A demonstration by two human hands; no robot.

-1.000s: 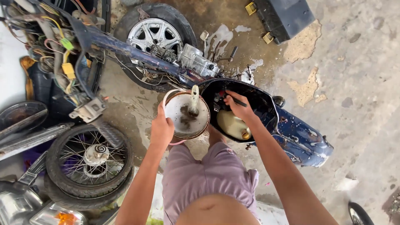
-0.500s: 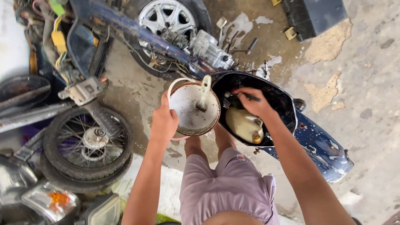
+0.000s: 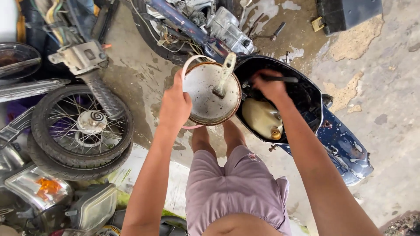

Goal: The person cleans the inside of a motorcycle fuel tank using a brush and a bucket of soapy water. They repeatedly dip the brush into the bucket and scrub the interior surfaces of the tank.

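1. Bucket [image 3: 211, 94]: your left hand [image 3: 175, 106] clamps its near rim and holds it tilted above the wet floor [image 3: 135, 74], so whatever is in it could spill.
2. A brush [image 3: 224, 75] leans loose inside; it may slide out.
3. Your right hand [image 3: 270, 85], closed on a dark tool [image 3: 280, 79], works in the blue scooter shell [image 3: 306, 109] just beside the bucket; an elbow bump could knock it.

Motorcycle repair yard: spoked wheel [image 3: 83, 126], engine [image 3: 227, 28], stained concrete floor [image 3: 376, 87].
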